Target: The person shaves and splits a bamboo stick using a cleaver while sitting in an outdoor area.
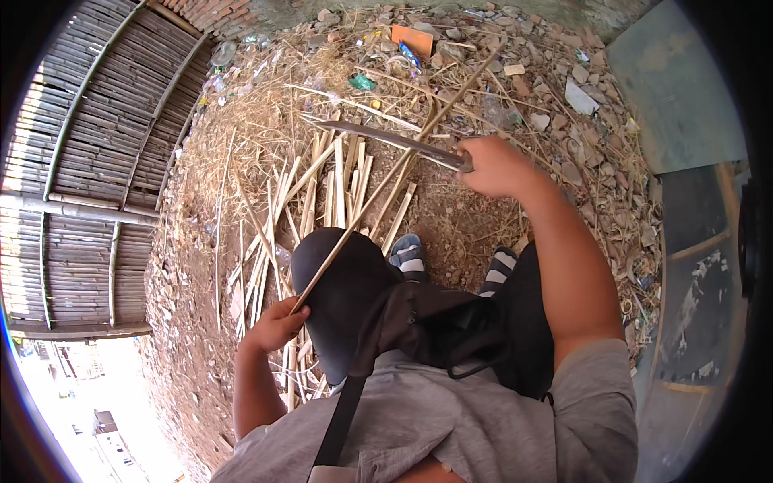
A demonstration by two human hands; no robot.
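My left hand (278, 324) is closed round the near end of a long, thin bamboo strip (352, 225), beside my left knee. From there the strip slants up over my dark-trousered knee (338, 258) toward the far right of the ground. In my right hand (495, 167) is the handle of a machete (378, 134), held out ahead with its long dark blade pointing left. Blade and strip cross in view near the right hand; whether they touch I cannot tell. Split bamboo slats (340, 181) lie in a loose pile on the ground beyond and left of my knee.
Bamboo-slat panels (121, 105) stand along the left. Stones and broken bricks (564, 145) cover the ground at right, with dry straw (266, 105) and litter farther off. Grey-green (676, 88) and dark panels (700, 282) border the right side. My sandalled feet (411, 256) are below.
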